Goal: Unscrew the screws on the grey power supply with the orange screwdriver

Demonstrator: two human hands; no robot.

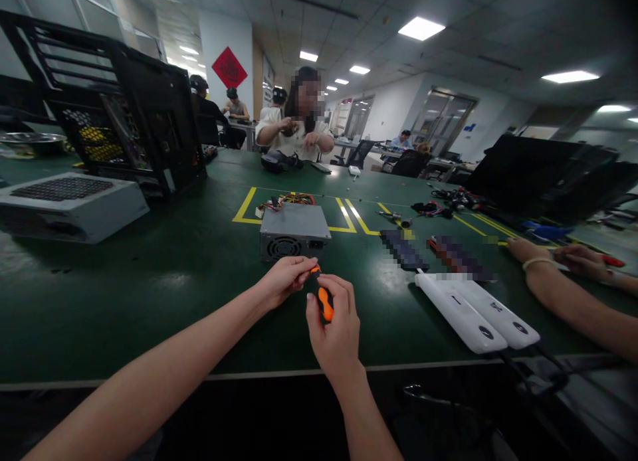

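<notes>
A screwdriver (pixel 325 304) with an orange and black handle is held between my two hands in front of the power supply. My right hand (pixel 337 328) has its fingers wrapped around the handle. At the far end of the tool, my left hand (pixel 285 279) pinches with thumb and fingertips; its shaft and tip are hidden there. Just beyond both hands, the grey power supply (pixel 295 223) rests on the green table, its fan grille facing me. A bundle of coloured cables (pixel 298 199) lies behind it.
To the left stand an open black computer case (pixel 169 125) and another power supply (pixel 107 205). Two white devices (pixel 458 315) and phones lie to the right, near another person's hands (pixel 528 252). Across the table a person (pixel 294 132) sits behind a black headset (pixel 279 162).
</notes>
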